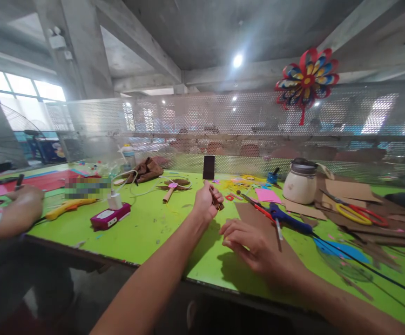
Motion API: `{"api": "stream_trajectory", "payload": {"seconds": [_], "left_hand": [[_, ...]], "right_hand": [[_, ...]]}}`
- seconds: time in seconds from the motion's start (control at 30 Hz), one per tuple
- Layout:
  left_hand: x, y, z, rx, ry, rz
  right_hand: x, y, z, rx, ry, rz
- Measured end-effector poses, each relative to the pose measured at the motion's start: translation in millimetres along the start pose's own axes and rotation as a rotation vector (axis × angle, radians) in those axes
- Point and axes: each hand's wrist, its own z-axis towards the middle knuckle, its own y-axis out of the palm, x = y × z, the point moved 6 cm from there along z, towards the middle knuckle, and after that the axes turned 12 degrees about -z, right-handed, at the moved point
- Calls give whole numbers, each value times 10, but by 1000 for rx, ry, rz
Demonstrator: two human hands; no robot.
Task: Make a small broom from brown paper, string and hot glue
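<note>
My left hand (205, 201) is closed around a small brown piece (218, 200), perhaps card or paper, held above the green table; the fingers cover most of it. To its right, my right hand (246, 239) hovers over the table edge, fingers loosely bent, thumb apart, and no object visible in it. Just beyond the right hand lies a brown card sheet (249, 216). A blue glue gun (289, 219) rests across that sheet, its black cord running to the right. Straight ahead of the left hand stands a dark phone-like slab (208, 167).
Left are a purple power strip (110, 217) with a white charger, a yellow glue gun (70, 208) and another person's hand (28, 204). A brown paper piece with a roll (169, 191) lies mid-table. Right are a cream jug (299, 182), scissors (358, 215) and card scraps.
</note>
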Motion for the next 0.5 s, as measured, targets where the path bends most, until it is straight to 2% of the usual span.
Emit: {"api": "stream_trajectory", "payload": {"seconds": [0.17,0.3,0.5], "left_hand": [[15,-48,48,27,36,11],[100,-107,109,45,61,12],[204,-160,189,52,77,19]], "right_hand": [[-143,53,-29,-7,-26,-59],[-276,88,-24,-108,-50,-83],[-327,50,-54,-175,-33,-86]]}}
